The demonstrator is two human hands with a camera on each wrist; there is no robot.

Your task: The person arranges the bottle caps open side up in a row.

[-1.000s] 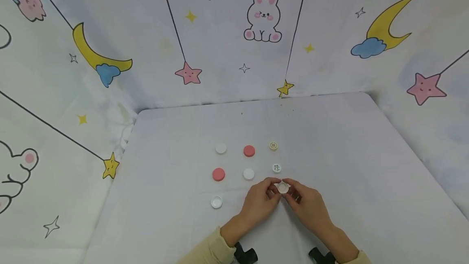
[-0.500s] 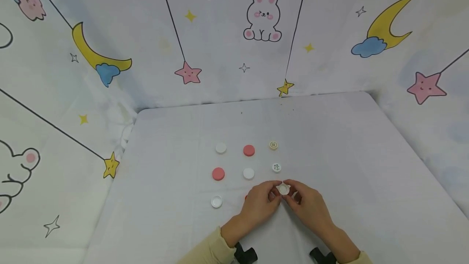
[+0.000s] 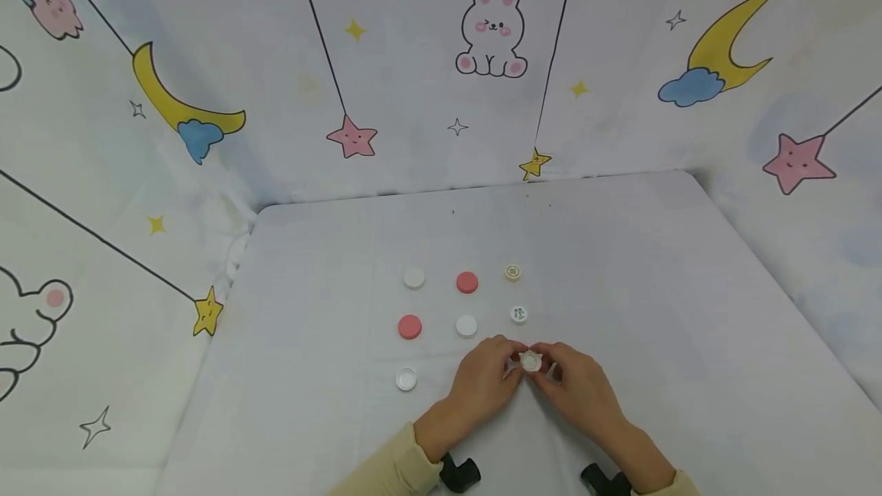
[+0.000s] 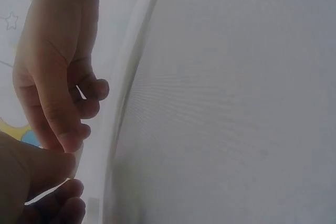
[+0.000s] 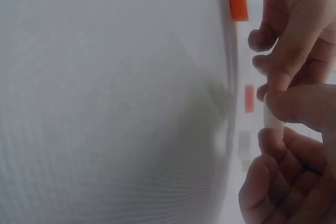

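Between both hands, a small white round cap [image 3: 530,361] shows its hollow face upward in the head view. My left hand [image 3: 485,377] pinches its left side with thumb and fingertips. Its right side is pinched by my right hand [image 3: 575,385] in the same way. Seen edge-on in the right wrist view, the white cap [image 5: 273,121] is partly covered by a thumb. The left wrist view has the fingertips of both hands meeting, with the cap mostly hidden. Just beyond the hands lies a white cap with dark print [image 3: 519,314].
Left of the printed cap lie a white cap [image 3: 466,326] and a red cap [image 3: 409,327]. Farther back are another white cap [image 3: 414,278], a red cap [image 3: 467,282] and a gold-patterned cap [image 3: 513,272]. A hollow-side-up white cap [image 3: 406,379] lies nearer. An orange-red cap [image 5: 238,4] appears in the right wrist view.
Both hands have moved slightly toward the person with the white cap still held between them. A bit of red seen beside the left hand half a second ago is hidden now.
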